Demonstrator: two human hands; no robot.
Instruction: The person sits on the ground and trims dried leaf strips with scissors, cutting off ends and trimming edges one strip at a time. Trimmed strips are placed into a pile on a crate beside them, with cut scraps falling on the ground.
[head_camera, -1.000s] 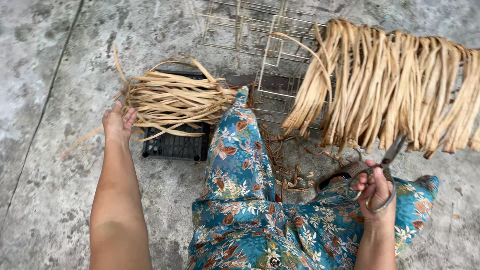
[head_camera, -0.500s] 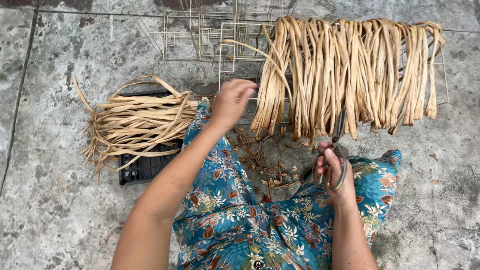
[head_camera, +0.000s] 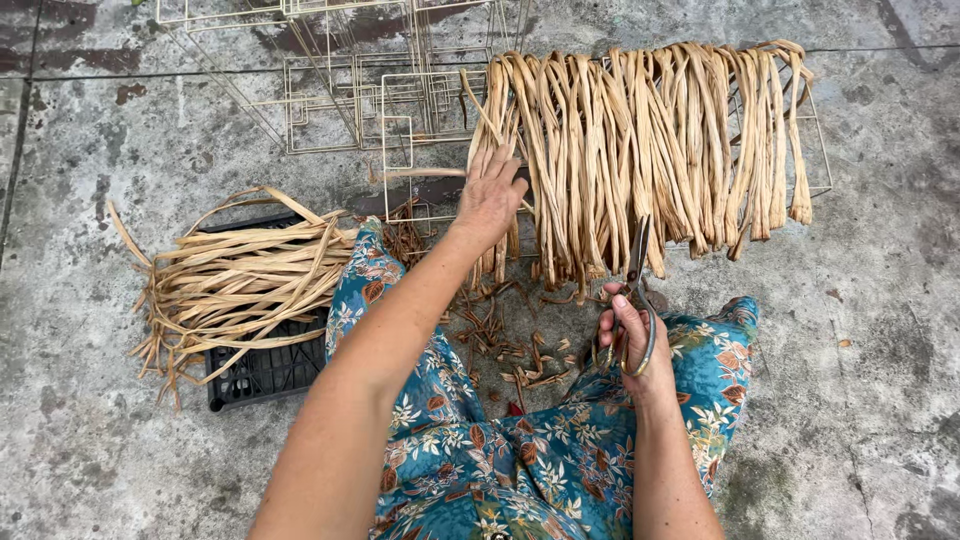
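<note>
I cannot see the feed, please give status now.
Left hand flat on hanging strips. Right hand holds scissors. Cut scraps below.

Left hand (head_camera: 488, 198) outstretched, fingers (head_camera: 497, 160) spread, right hand (head_camera: 632, 340) gripping, fingers curled

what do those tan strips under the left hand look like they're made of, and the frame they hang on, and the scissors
Strips: likely dried plant fibre, such as reed or leaf; matte tan, twisted, with frayed ends.
Wire frame: thin metal rod bent into squares, pale and dull, possibly coated.
Scissors in the right hand: dark, dull metal blades; the handle loops look metal too.
The left hand rests on the strips.
</note>
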